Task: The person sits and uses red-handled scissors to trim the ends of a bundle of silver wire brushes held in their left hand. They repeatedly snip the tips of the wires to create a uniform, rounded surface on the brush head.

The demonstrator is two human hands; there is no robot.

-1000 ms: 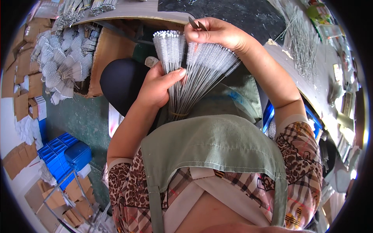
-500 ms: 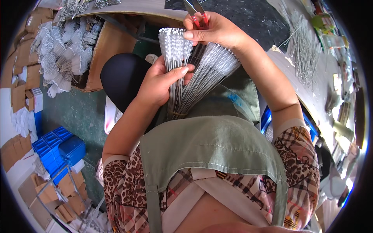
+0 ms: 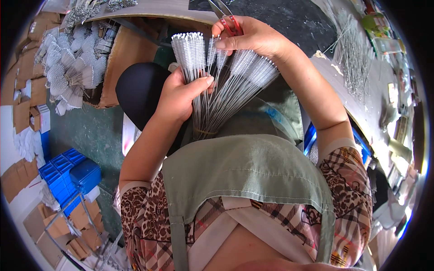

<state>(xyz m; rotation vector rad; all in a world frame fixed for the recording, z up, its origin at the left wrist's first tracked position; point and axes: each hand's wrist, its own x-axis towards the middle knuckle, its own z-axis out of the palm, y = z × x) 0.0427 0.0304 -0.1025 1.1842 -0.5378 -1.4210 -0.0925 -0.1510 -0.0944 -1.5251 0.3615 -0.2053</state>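
A bundle of thin wire brushes (image 3: 254,67) with white bristle tips fans out above my lap, its wire stems tied low down by a band. My left hand (image 3: 183,92) is closed around the left part of the bundle, thumb across the stems. My right hand (image 3: 253,36) holds red-handled scissors (image 3: 230,25), blades pointing up and away. Its thumb and fingertips are at the tips of a few brushes standing apart in the middle of the fan; whether they pinch one is hard to see.
A cardboard box (image 3: 113,67) at the far left holds many similar brush bundles (image 3: 74,67). Loose wire brushes (image 3: 350,58) lie on the table at the right. A black round seat (image 3: 142,92) is beside my left arm, and blue crates (image 3: 63,174) stand on the floor.
My left hand has shifted slightly left with its part of the bundle. The gap in the fan has widened, and a few brushes now stand separately under my right fingertips.
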